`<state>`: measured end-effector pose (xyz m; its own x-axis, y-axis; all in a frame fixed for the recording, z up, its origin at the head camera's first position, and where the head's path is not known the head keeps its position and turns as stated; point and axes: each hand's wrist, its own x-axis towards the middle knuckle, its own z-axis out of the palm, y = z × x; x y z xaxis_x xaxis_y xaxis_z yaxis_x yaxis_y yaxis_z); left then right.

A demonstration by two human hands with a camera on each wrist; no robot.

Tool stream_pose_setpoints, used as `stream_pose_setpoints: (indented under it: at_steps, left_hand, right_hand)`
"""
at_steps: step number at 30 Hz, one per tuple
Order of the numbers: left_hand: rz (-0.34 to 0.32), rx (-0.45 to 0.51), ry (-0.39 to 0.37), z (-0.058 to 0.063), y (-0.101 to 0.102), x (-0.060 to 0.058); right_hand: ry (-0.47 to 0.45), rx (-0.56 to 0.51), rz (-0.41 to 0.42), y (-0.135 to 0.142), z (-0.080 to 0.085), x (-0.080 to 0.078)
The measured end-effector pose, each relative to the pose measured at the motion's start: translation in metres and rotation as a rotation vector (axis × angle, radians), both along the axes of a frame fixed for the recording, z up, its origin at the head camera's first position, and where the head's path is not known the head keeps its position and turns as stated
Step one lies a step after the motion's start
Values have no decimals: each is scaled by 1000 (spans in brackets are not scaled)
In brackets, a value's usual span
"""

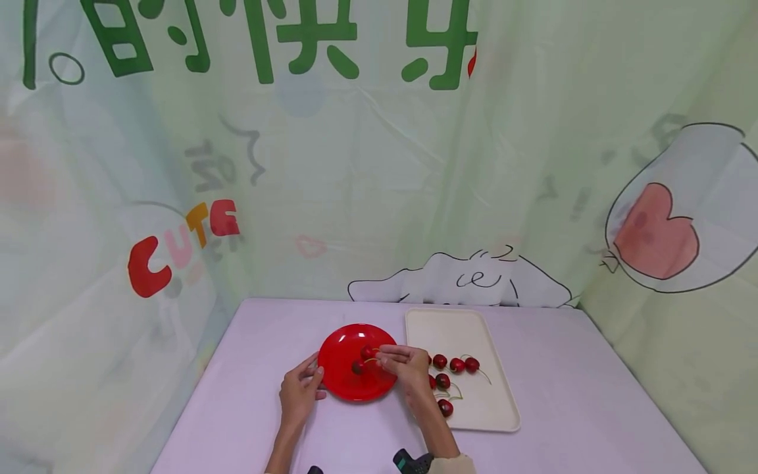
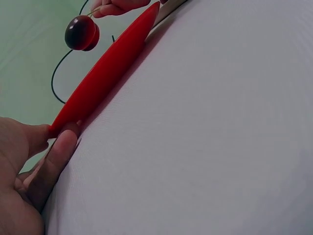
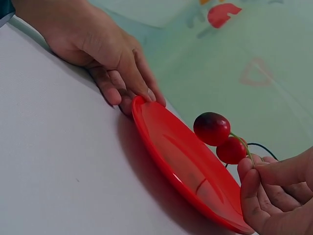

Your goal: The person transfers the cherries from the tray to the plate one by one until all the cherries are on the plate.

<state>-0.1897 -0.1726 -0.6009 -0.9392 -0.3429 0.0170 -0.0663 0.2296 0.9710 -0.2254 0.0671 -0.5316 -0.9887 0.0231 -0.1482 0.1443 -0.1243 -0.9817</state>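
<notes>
A round red plate (image 1: 349, 385) lies on the table, its left rim pinched between thumb and fingers of my left hand (image 1: 299, 393). Above the plate, my right hand (image 1: 408, 370) pinches the green stems of two dark red cherries (image 3: 212, 129). Both cherries hang just over the plate, apart from its surface in the left wrist view. The thumb and fingertips on the stems show plainly in the right wrist view. Just right of that hand is a cream tray (image 1: 497, 401) holding several cherries (image 1: 457, 365); the right hand and forearm hide part of the tray's left side.
The table (image 1: 568, 382) has a pale lilac cover. A printed curtain (image 1: 331, 197) with green characters and cartoon drawings hangs behind the table and along both sides. Dark camera straps (image 1: 412, 462) sit at the wrists.
</notes>
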Motion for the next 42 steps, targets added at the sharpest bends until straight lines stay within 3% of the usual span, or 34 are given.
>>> stream_pose_setpoints:
  at_steps: [9, 23, 35, 42]
  left_hand:
    - [-16, 21, 9, -3, 0, -4]
    - [-32, 39, 30, 5, 5, -2]
    - [-23, 15, 23, 4, 2, 0]
    - [-18, 18, 18, 5, 0, 2]
  right_hand:
    - [20, 16, 32, -9, -7, -4]
    - [37, 94, 87, -18, -6, -11]
    - [18, 49, 97, -27, -11, -10]
    - [4, 75, 94, -33, -12, -11]
